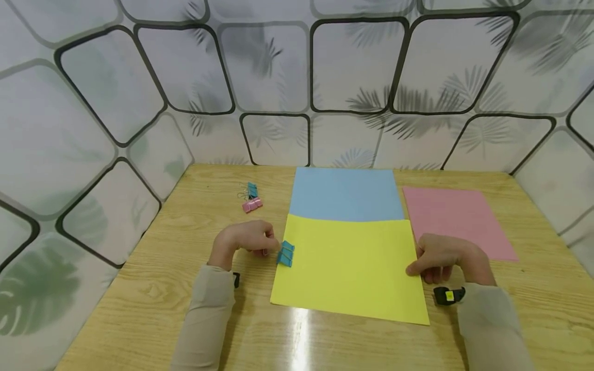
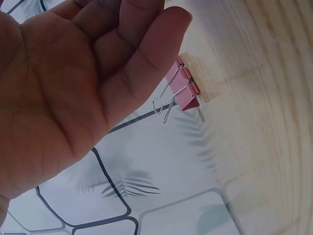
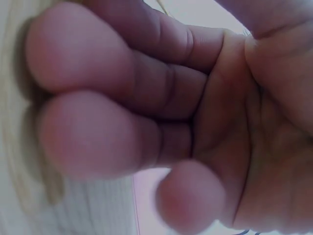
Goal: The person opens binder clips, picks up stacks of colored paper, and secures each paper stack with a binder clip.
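Observation:
A blue binder clip [image 1: 286, 253] sits on the left edge of a yellow sheet [image 1: 350, 273], its wire handle lying over the paper. My left hand [image 1: 250, 237] has its fingers bent, with the fingertips right at the clip's left side; I cannot tell if they pinch it. In the left wrist view the palm and bent fingers show, and the fingertips' contact is out of sight. At the sheet's right edge my right hand [image 1: 441, 256] pinches the paper, thumb on top. Its other fingers [image 3: 88, 134] are curled by the tabletop, close up in the right wrist view.
Beyond the yellow sheet lies a blue sheet [image 1: 345, 193], partly covered by it. A pink sheet [image 1: 457, 221] is at the right, behind my right hand. Farther left are a pink binder clip [image 1: 252, 205] and another blue binder clip [image 1: 252, 190]. Patterned walls [image 1: 278, 139] border the wooden table [image 1: 162, 288].

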Demonstrator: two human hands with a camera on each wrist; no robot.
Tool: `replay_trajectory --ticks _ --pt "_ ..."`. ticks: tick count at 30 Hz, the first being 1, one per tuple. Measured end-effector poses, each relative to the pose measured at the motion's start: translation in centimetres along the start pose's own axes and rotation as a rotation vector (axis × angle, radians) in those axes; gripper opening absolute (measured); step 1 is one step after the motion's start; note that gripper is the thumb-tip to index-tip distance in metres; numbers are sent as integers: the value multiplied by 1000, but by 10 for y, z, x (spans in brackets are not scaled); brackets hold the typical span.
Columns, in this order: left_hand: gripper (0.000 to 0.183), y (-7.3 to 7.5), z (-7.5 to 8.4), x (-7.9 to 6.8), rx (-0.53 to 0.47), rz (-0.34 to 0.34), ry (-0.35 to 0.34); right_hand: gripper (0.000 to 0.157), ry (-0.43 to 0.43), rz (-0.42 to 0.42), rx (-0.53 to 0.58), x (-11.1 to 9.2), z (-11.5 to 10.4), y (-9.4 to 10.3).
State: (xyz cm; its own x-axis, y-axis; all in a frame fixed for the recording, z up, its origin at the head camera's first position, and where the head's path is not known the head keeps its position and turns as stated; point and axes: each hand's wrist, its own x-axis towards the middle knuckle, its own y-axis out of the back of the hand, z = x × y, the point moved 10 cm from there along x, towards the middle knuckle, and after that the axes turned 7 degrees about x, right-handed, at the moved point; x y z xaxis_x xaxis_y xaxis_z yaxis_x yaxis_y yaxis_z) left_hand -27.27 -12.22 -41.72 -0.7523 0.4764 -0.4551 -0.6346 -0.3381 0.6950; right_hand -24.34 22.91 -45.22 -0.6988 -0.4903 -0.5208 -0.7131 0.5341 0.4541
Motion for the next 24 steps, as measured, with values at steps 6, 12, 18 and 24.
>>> replay_trajectory --ticks 6,12,18,24 --pt "20 -6 2 1 31 -35 -7 41 -38 16 -9 1 6 -1" --pt "20 -9 5 2 28 -59 -17 40 -81 32 -5 -1 9 1" --pt "20 -10 6 1 43 -69 -7 41 -107 26 -6 -2 11 -3" --pt "21 -13 5 1 60 -92 1 41 -114 38 -33 -2 9 -1"
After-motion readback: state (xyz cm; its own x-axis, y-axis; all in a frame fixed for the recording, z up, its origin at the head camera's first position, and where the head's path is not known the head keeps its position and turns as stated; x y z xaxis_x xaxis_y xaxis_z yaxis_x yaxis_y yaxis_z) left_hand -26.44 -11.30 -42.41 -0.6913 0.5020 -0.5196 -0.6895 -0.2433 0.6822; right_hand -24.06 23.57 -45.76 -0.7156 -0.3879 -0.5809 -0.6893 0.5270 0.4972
